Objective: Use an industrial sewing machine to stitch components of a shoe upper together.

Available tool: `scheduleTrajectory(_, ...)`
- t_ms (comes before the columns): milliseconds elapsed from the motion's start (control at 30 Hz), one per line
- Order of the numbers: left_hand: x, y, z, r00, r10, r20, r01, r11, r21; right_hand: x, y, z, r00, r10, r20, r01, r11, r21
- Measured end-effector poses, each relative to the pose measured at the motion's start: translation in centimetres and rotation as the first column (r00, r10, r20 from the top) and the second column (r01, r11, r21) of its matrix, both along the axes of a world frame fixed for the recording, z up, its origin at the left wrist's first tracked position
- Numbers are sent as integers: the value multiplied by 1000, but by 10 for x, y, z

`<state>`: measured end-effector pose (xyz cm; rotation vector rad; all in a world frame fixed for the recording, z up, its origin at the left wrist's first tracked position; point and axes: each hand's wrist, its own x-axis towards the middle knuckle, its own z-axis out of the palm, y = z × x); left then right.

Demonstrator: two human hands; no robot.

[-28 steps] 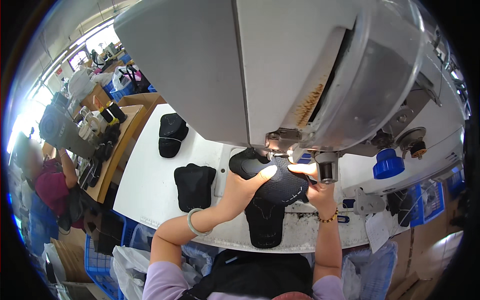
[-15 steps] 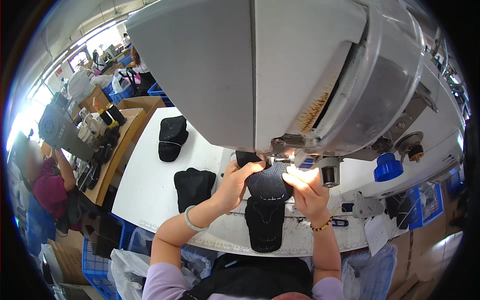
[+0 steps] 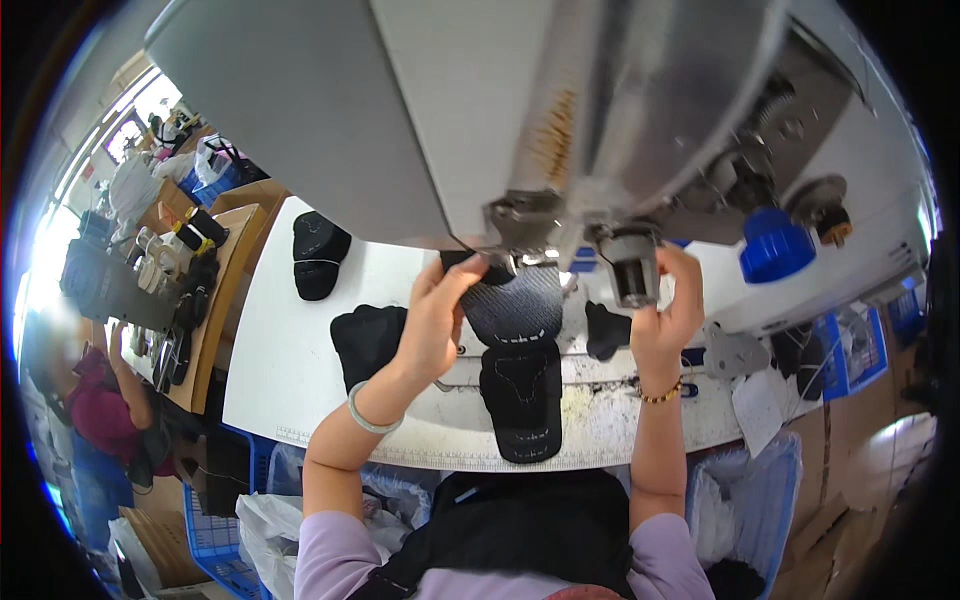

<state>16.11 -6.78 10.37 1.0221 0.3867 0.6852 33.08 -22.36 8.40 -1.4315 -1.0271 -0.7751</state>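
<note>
Under the head of a large white sewing machine (image 3: 430, 130) lies a black mesh fabric piece (image 3: 520, 308) with pale stitches. My left hand (image 3: 436, 318) pinches its left edge close to the needle area. A black stitched piece (image 3: 522, 400), longer and tapered, extends from its near edge toward the table's front; I cannot tell whether they are joined. Off the fabric, my right hand (image 3: 668, 305) is raised with bent fingers beside the machine's metal cylinder (image 3: 632, 268), which partly hides the fingertips. A small black piece (image 3: 607, 332) rests left of that hand.
Two more black pieces, one flat (image 3: 368, 340) and one tied with pale thread (image 3: 320, 255), lie on the white table (image 3: 270, 375) to the left. A blue knob (image 3: 776, 246) juts from the machine. Blue crates (image 3: 215, 535) stand below; a co-worker (image 3: 105, 405) is at far left.
My right hand has left the mesh fabric and moved right and up to the metal cylinder. The small black piece now shows. My left hand keeps its hold; the whole view has shifted.
</note>
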Motion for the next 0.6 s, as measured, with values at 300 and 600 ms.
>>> scheduleTrajectory(300, 3, 10, -9, 993, 99, 57, -98, 995, -10, 2, -15, 4, 923, 10, -385, -144, 936, -320)
scheduleTrajectory(600, -127, 53, -38, 301, 771, -561, 1, 588, 809, -8, -48, -79, 940, -175, -293, -83, 716, -693)
